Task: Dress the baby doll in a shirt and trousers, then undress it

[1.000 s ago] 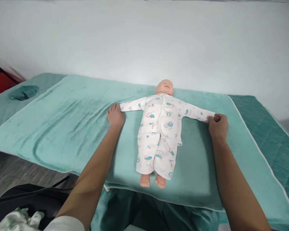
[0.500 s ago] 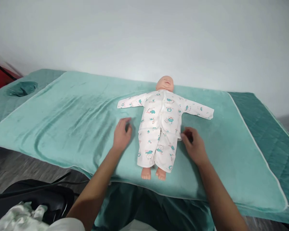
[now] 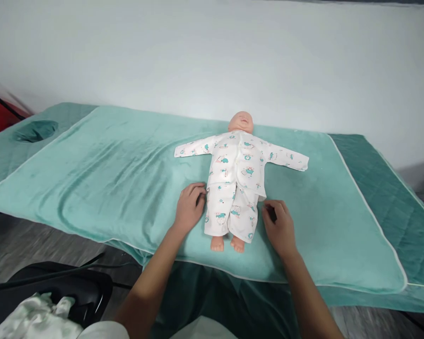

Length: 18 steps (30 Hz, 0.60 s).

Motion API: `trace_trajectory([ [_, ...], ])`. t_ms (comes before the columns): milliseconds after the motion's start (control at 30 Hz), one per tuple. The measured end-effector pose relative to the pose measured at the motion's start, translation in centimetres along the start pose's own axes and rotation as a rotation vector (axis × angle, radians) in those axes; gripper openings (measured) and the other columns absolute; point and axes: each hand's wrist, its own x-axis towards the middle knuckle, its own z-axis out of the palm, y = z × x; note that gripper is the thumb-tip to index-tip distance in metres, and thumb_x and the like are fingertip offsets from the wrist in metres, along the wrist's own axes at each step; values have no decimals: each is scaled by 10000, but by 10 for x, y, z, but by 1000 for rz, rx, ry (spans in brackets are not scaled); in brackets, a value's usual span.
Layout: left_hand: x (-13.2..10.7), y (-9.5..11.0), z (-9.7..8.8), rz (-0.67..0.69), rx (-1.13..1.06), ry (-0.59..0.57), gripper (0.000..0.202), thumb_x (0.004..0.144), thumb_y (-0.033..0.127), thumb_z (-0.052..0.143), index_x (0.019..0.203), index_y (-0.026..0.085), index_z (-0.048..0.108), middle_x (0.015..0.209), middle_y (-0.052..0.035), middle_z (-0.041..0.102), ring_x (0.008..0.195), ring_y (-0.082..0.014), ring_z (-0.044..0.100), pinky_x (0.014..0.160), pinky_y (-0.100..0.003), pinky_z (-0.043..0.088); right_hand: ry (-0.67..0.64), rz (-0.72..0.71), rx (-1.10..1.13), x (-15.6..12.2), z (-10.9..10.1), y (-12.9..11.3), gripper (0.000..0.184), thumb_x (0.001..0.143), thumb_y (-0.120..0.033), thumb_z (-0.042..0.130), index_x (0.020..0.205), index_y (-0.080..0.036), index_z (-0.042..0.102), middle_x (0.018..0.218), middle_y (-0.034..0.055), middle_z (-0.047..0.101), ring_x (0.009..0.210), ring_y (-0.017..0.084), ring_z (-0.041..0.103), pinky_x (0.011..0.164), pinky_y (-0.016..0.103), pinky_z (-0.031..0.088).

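Note:
A baby doll (image 3: 240, 123) lies on its back, its arms inside spread sleeves and its bare feet towards me. It wears a white printed top (image 3: 237, 162) and matching trousers (image 3: 232, 212). My left hand (image 3: 191, 207) is beside the doll's hip, loosely curled, with its fingertips at the left edge of the clothes near the waist and the thumb apart. On the other side, my right hand (image 3: 277, 225) rests just below the top's hem, its fingers bent and a gap between them and the thumb. I see nothing held in either hand.
A pale green cover (image 3: 102, 165) lies over a quilted massage bed (image 3: 403, 226), which has a face hole (image 3: 35, 131) at its left end. A white wall (image 3: 212, 56) stands behind. At lower left, a black chair (image 3: 95, 287) bears a printed cloth (image 3: 38, 318).
My left hand has moved right, up to the doll's clothes. My right hand has shifted slightly down from the hem. The view has shifted a little; the doll lies as before.

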Motion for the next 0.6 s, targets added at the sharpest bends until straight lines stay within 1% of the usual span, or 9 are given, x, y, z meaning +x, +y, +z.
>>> trace_trajectory([
  [67, -10, 3, -2, -30, -48, 19, 162, 955, 191, 448, 984, 238, 600, 1186, -67, 682, 1143, -226, 617, 1002, -436, 471, -30, 11, 50, -15, -5, -6, 113, 964, -257, 557, 1065, -214, 584, 998, 62, 606, 907, 205, 596, 804, 374, 527],
  [133, -26, 7, -4, -47, -104, 19, 163, 945, 190, 461, 1017, 248, 596, 1176, -63, 686, 1132, -222, 630, 1005, -442, 485, -94, -7, 92, -33, -9, -13, 162, 960, -270, 578, 1117, -228, 568, 1017, 60, 605, 920, 207, 598, 793, 370, 536],
  [200, -44, 11, -6, -45, -149, 4, 211, 917, 175, 484, 1074, 262, 597, 1180, -66, 686, 1133, -226, 637, 1006, -451, 500, -167, -46, 119, -51, -10, -20, 247, 953, -268, 595, 1192, -244, 544, 1078, 72, 603, 985, 222, 601, 826, 392, 549],
  [267, -62, 16, -8, -24, -162, -24, 311, 869, 153, 517, 1147, 275, 587, 1208, -79, 675, 1157, -242, 635, 1013, -470, 507, -206, -84, 124, -65, -7, -26, 338, 942, -246, 605, 1265, -259, 506, 1154, 90, 592, 1075, 244, 592, 896, 442, 550],
  [333, -76, 21, -10, -3, -154, -49, 429, 817, 140, 556, 1221, 284, 562, 1251, -95, 656, 1197, -264, 620, 1021, -488, 506, -199, -107, 105, -73, 0, -30, 398, 936, -216, 600, 1309, -267, 471, 1208, 107, 576, 1137, 264, 579, 942, 488, 542],
  [400, -83, 25, -9, 2, -149, -43, 480, 787, 142, 588, 1244, 284, 547, 1255, -106, 651, 1203, -278, 615, 1013, -496, 507, -148, -108, 70, -75, 9, -32, 408, 934, -185, 571, 1317, -269, 458, 1208, 115, 574, 1136, 274, 587, 930, 503, 550],
  [433, -84, 26, -8, 0, -149, -32, 459, 783, 145, 598, 1219, 283, 554, 1226, -105, 661, 1177, -279, 624, 994, -494, 511, -117, -104, 55, -73, 13, -33, 395, 932, -169, 552, 1305, -267, 464, 1192, 115, 579, 1115, 274, 599, 907, 495, 559],
  [500, -83, 30, -7, -8, -155, -6, 325, 796, 149, 600, 1093, 282, 587, 1103, -78, 696, 1069, -267, 650, 933, -485, 517, -67, -101, 50, -68, 18, -37, 343, 924, -140, 522, 1243, -262, 498, 1127, 100, 598, 1034, 258, 629, 837, 450, 578],
  [600, -78, 40, -6, -36, -211, 20, 134, 855, 176, 577, 936, 282, 594, 918, -31, 706, 920, -238, 657, 853, -450, 518, -63, -98, 112, -59, 11, -48, 253, 920, -128, 517, 1135, -260, 543, 1003, 56, 623, 871, 207, 643, 732, 358, 570],
])
